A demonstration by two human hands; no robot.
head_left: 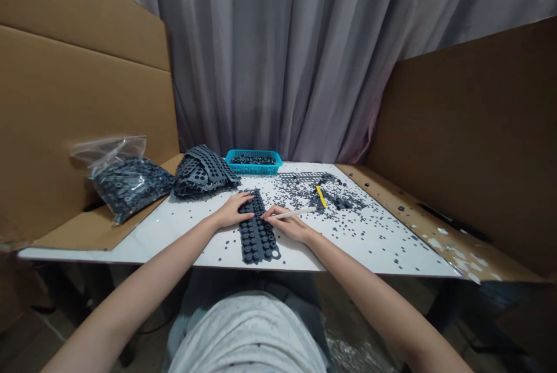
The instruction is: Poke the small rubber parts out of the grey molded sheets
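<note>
A dark rubber sheet [256, 236] with rows of round raised pieces lies lengthwise on the white table in front of me. My left hand [232, 209] rests on its left edge, fingers spread across the upper part. At its right edge, my right hand [287, 223] is closed around a slim white pen-like tool [296, 212], whose inner tip is at the sheet near my fingertips. The exact tip is too small to make out. One open hole shows at the sheet's lower right corner.
Behind the sheet stands a blue basket [253, 169] of small dark pieces. A stack of perforated dark sheets [202, 170] and a clear zip bag [130, 184] of dark rings lie left. Small dark discs and a yellow strip [321, 196] are scattered right. Cardboard walls [470, 147] flank the table.
</note>
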